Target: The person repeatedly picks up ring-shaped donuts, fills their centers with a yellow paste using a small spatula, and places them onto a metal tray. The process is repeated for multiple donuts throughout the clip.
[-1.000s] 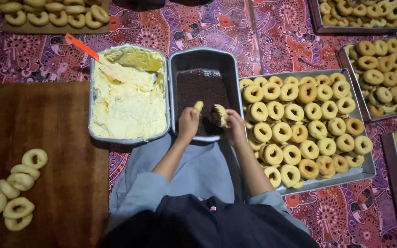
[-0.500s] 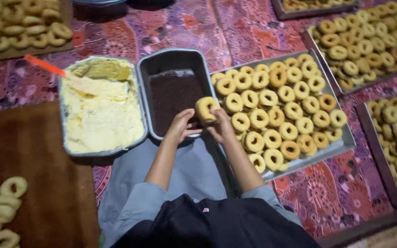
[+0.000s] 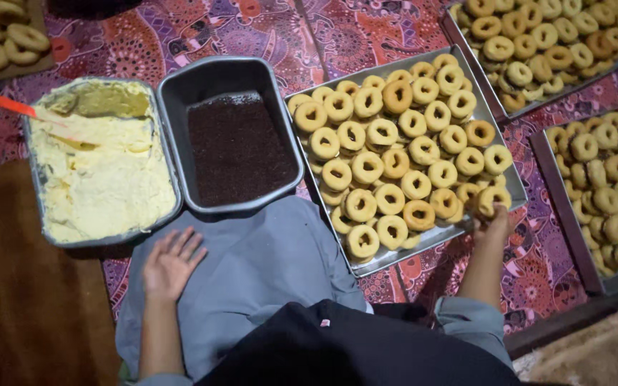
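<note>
My right hand pinches a ring cookie at the tray corner; left hand spread flat on my lap.

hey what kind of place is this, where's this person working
Probably a home or small bakery floor where doughnuts are made by hand: metal trays of ring doughnuts sit on a patterned cloth, beside a pan of yellow cream and a pan of dark sprinkles.

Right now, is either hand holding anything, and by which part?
The right hand grips a ring-shaped pastry by its lower rim, at the near right corner of the metal tray. The left hand is open, flat on the grey cloth.
</note>
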